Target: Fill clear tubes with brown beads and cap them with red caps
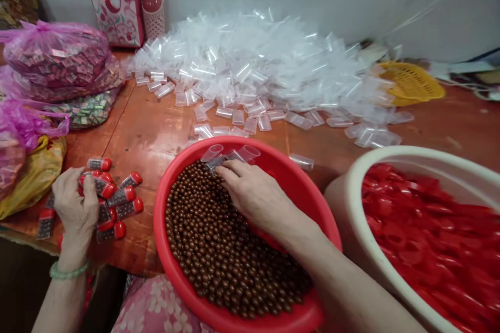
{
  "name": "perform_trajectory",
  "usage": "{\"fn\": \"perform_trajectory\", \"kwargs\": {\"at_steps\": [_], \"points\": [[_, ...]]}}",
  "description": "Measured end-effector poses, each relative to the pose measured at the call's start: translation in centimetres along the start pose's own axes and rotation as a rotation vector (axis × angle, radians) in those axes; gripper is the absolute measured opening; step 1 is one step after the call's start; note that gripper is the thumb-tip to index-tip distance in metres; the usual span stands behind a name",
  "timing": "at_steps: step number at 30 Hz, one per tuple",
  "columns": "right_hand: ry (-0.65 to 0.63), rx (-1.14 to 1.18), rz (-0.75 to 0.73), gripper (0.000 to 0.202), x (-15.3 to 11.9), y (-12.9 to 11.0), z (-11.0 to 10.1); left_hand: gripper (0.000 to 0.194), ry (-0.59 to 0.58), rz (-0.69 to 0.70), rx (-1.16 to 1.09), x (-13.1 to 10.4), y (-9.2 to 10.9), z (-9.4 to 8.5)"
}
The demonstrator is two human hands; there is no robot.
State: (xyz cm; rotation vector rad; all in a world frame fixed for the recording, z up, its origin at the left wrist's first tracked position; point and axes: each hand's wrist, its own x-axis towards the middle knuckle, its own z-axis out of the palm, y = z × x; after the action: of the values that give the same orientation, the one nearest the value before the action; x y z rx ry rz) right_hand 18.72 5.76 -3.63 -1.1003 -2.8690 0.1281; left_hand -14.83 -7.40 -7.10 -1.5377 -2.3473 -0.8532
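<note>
Soft, dimmish light; beads glint; right edge blurred.

Glossy balls, shiny clear plastic tubes, smooth plastic basin, glossy wooden table

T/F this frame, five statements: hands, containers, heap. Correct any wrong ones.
1. The right hand reaches into the red basin. True.
2. The red basin holds green balls. False: the balls are brown.
3. The left hand is among red-capped tubes. True.
4. A heap of clear tubes lies beyond the red basin. True.
5. The cream tub is left of the red basin. False: it stands to the right.
</note>
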Motion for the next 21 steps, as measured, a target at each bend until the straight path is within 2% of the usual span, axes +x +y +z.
{"fn": "perform_trajectory", "kwargs": {"at_steps": [2, 5, 9, 12, 17, 21], "points": [[-0.087, -0.091, -0.027, 0.029, 1.9, -0.2, 0.1, 0.027, 0.007, 0.054, -0.087, 1.4, 2.5, 0.8], [-0.160, -0.160, -0.055, 0.025, 3.7, -0.4, 0.6, 0.025, -0.029, 0.148, -0.227, 4.0, 6.1, 3.7], [-0.116, -0.190, -0.109, 0.021, 4.1, -0.4, 1.6, 0.027, -0.324, 0.315, -0.363, 7.7, 10.7, 9.2], [-0.098, -0.191, -0.151, 0.017, 3.9, -0.3, 1.8, 0.023, -0.482, 0.458, -0.390, 10.0, 13.5, 12.9], [-0.123, -0.174, -0.214, 0.013, 3.5, -1.6, 0.8, 0.039, -0.674, 0.648, -0.398, 12.3, 16.3, 17.1], [-0.200, -0.117, -0.337, 0.013, 3.7, -2.3, 0.8, 0.037, -0.750, 0.751, -0.384, 13.5, 17.3, 19.9]]}}
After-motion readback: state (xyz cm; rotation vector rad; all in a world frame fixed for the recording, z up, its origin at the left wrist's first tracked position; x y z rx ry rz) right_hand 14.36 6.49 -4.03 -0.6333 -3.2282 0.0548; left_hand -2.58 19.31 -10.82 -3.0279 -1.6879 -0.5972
